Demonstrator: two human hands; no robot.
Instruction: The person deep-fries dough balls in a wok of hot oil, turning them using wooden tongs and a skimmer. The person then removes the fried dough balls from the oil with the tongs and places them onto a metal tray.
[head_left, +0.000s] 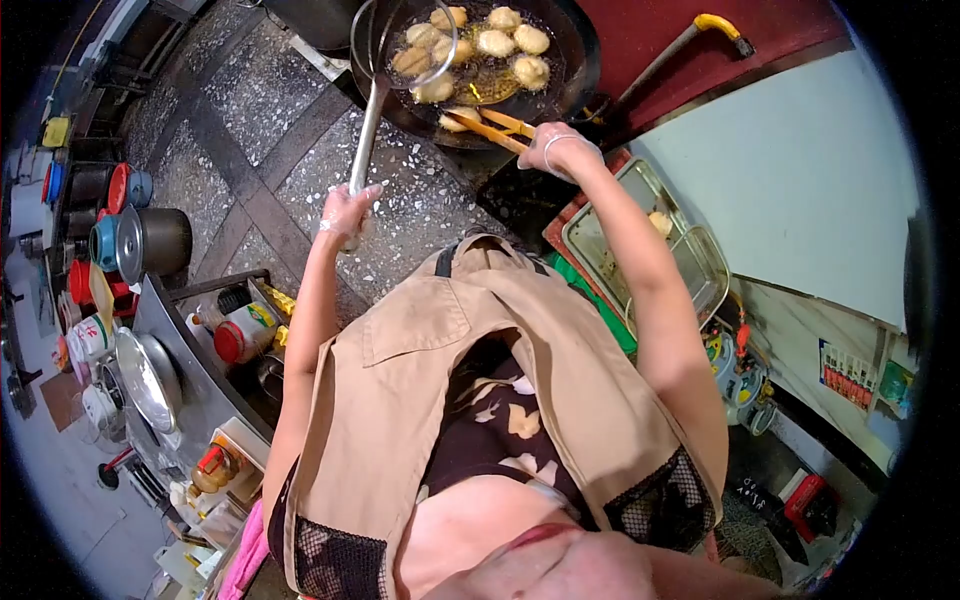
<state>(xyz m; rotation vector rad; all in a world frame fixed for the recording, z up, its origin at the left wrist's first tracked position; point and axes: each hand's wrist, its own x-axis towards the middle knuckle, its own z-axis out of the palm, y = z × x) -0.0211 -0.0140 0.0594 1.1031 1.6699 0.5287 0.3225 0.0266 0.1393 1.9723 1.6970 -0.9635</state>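
Observation:
My left hand (346,213), in a clear glove, grips the metal handle of a round skimmer (370,130). The skimmer's ring is over the left side of a dark wok (585,70) of oil. Several pale golden fritters (495,43) float in the wok, some seen through the ring. In my right hand (556,150), gloved too, is a pair of wooden tongs (497,134). Their tips are at a fritter (458,120) near the wok's front edge; whether they pinch it I cannot tell.
Right of my right forearm lies a metal tray (592,240) with a wire basket (712,262) and a fried piece (660,222). A yellow-handled tool (680,60) rests behind the wok's right side. At left are a steel counter (190,350), jars and a large pot (165,243).

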